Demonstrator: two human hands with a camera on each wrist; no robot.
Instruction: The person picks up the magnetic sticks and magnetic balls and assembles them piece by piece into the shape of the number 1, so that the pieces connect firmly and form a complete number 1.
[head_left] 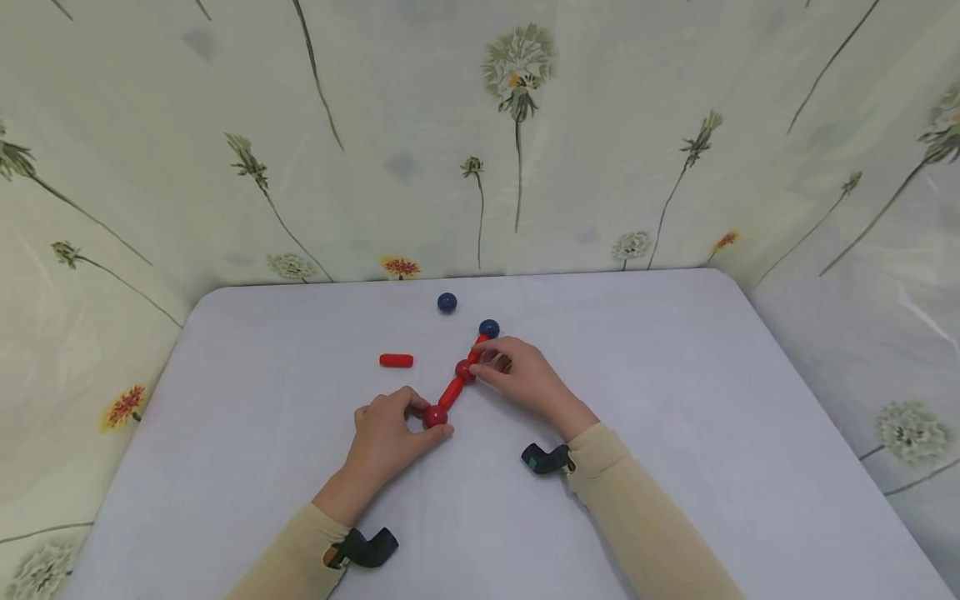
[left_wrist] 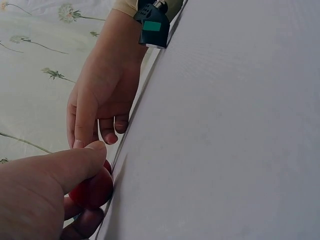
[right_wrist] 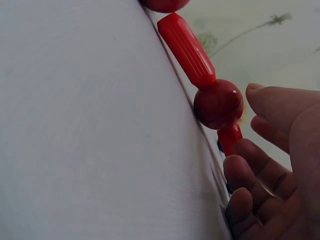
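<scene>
In the head view a chain of balls and rods lies slanting on the table. Its near end is a red ball (head_left: 436, 417), then a red rod (head_left: 451, 393), a second red ball (right_wrist: 218, 104), another red rod (right_wrist: 230, 139) and a dark blue ball (head_left: 489, 328). My left hand (head_left: 390, 435) pinches the near red ball between thumb and fingers. Around the second ball and far rod hovers my right hand (head_left: 528, 379), fingers loosely bent. In the right wrist view its thumb is apart from the ball, while fingertips overlap the rod; contact is unclear.
A loose red rod (head_left: 396, 361) lies left of the chain. Another dark blue ball (head_left: 447, 302) sits near the back edge of the white table (head_left: 675, 375). Flower-patterned cloth (head_left: 420, 150) hangs behind it and at both sides.
</scene>
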